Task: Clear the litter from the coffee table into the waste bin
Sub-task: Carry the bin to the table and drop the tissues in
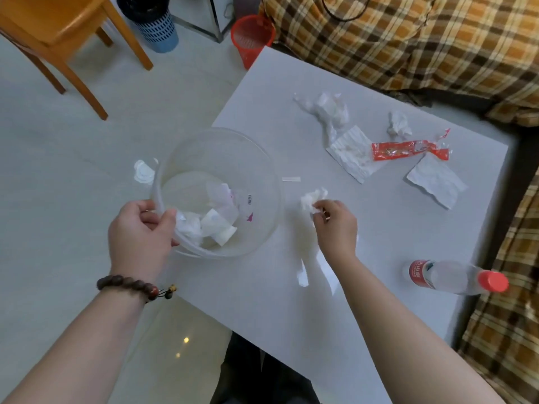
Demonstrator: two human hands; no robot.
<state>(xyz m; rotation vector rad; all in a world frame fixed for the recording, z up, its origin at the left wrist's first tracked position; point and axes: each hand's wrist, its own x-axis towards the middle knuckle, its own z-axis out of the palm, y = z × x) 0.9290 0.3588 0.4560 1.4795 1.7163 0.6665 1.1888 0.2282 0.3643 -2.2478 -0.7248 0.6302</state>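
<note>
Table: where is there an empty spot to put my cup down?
The coffee table is bare at the near corner, between the right hand and the water bottle. The far corner by the red bin is free too. Litter crowds around the red wrapper.

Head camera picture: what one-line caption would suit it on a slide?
Left hand holds a clear bin at the table edge; right hand pinches a crumpled tissue.
</note>
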